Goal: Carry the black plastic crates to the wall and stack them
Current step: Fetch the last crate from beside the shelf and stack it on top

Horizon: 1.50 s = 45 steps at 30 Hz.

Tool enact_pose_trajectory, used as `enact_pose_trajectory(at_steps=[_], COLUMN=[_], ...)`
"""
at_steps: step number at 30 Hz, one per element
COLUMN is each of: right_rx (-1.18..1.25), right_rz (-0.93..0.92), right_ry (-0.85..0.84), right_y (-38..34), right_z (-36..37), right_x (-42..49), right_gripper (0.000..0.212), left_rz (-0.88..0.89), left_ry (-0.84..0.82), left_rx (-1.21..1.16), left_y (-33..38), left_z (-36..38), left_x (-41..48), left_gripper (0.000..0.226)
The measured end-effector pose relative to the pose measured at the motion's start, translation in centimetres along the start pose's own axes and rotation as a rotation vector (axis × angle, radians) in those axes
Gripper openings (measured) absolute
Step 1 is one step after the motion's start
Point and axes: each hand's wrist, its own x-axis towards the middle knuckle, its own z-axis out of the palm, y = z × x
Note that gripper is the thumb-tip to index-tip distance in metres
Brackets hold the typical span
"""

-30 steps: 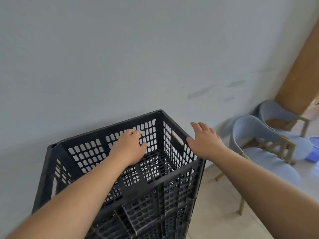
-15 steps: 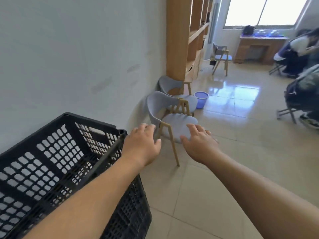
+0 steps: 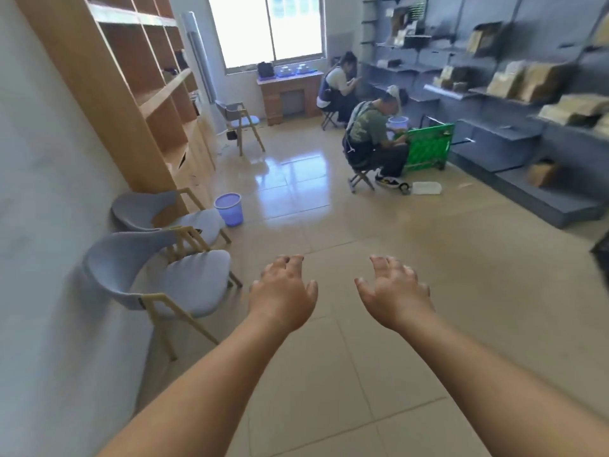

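My left hand and my right hand hang side by side over the tiled floor, palms down, fingers apart, holding nothing. The stacked black crates are out of the frame. A dark blurred shape shows at the right edge; whether it is a crate I cannot tell. The grey wall runs along my left.
Two grey chairs stand against the wall on my left, with a purple bucket beyond them. A wooden shelf unit follows. Two seated people and a green crate are farther ahead. Grey shelving lines the right side.
My view has swung right, away from the wall. Both hands have left the black crate, which has slid out of the frame on the left.
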Motion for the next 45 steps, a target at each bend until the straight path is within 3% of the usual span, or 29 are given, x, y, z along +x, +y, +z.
enact_pose_trajectory(at_steps=[8, 15, 33, 45], right_rx=[0.038, 0.061, 0.075, 0.172], right_rz=[0.313, 0.568, 1.035, 1.234], right_ry=[0.083, 0.171, 0.196, 0.164], right_y=[20.8, 33.1, 50.2, 66.5], right_z=[-7.7, -11.9, -17.8, -21.0], right_x=[3.1, 5.1, 26.6, 35.6], right_gripper=[0.068, 0.07, 0.065, 0.059], left_rz=[0.281, 0.488, 0.867, 1.017], left_ry=[-0.092, -0.169, -0.293, -0.34], left_rx=[-0.016, -0.036, -0.008, 0.08], left_y=[21.7, 35.7, 61.0, 80.4], left_z=[5.9, 9.7, 18.4, 24.8], left_x=[7.4, 12.9, 38.9, 47.3], left_gripper=[0.065, 0.065, 0.064, 0.071])
